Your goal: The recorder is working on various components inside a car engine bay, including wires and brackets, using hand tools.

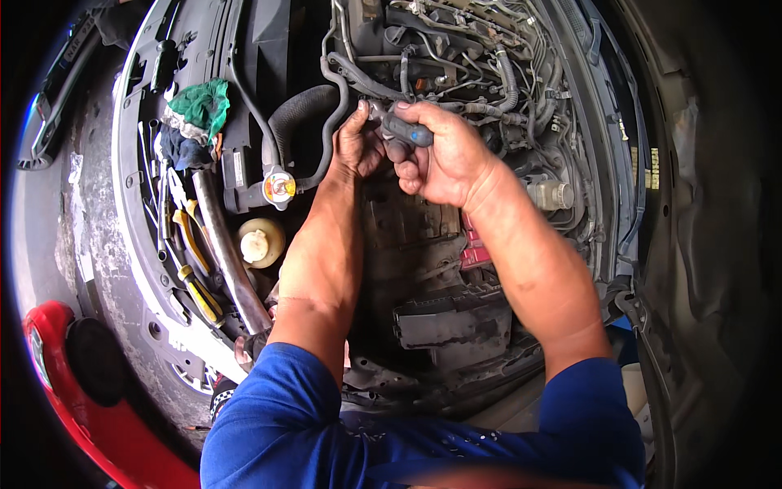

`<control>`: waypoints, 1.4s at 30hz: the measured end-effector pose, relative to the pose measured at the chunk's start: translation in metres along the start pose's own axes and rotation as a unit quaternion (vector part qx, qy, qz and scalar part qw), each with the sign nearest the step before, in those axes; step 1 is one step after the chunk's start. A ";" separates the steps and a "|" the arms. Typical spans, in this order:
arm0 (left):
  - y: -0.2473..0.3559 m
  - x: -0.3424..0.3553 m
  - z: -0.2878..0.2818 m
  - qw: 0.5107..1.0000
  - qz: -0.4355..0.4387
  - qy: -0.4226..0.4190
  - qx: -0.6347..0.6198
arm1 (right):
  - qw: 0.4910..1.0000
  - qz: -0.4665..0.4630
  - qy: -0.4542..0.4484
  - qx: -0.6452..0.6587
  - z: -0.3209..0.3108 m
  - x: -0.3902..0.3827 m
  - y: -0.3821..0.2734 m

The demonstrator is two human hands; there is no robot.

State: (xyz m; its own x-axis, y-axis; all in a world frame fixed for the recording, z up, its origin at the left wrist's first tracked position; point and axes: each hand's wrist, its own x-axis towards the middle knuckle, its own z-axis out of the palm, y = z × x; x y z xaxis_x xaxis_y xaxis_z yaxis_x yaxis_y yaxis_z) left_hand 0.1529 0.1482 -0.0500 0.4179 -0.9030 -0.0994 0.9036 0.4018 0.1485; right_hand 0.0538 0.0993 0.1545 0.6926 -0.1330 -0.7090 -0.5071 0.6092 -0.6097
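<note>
Both my hands meet over the engine bay, near the engine's left side. My right hand (444, 155) is closed around a short dark grey handle (406, 130) with a rounded end and a blue spot. Just left of it, my left hand (358, 145) is closed, thumb up, at a small metallic piece (376, 110) by the handle's far end. Its fingers partly hide that piece, and I cannot tell whether it is joined to the handle. A black ribbed hose (303, 118) and thinner hoses run beside my left hand.
Along the front panel lie a metal pipe (224, 244), a yellow-and-black screwdriver (200, 295), yellow-handled pliers (186, 236) and a green rag (199, 106). A radiator cap (278, 187) and round reservoir cap (255, 245) stand nearby. A black box (456, 322) sits below; red car (73, 391) at lower left.
</note>
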 end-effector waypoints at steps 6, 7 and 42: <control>0.001 0.001 0.002 0.996 -0.002 0.040 0.082 | 0.992 0.055 0.085 -0.079 0.016 0.007 0.037; 0.003 0.000 0.000 0.992 -0.015 0.083 0.098 | 0.991 0.038 0.068 -0.106 0.016 0.012 0.044; -0.016 0.005 -0.009 0.988 0.070 0.133 0.036 | 0.972 -0.123 0.005 -0.199 -0.030 0.025 0.090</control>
State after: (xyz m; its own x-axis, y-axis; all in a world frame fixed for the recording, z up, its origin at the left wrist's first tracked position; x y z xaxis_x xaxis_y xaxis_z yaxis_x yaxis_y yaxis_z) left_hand 0.1414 0.1388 -0.0617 0.5565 -0.7637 -0.3271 0.8304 0.4991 0.2476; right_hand 0.0098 0.1277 0.0713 0.8138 -0.2462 -0.5264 -0.4861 0.2079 -0.8488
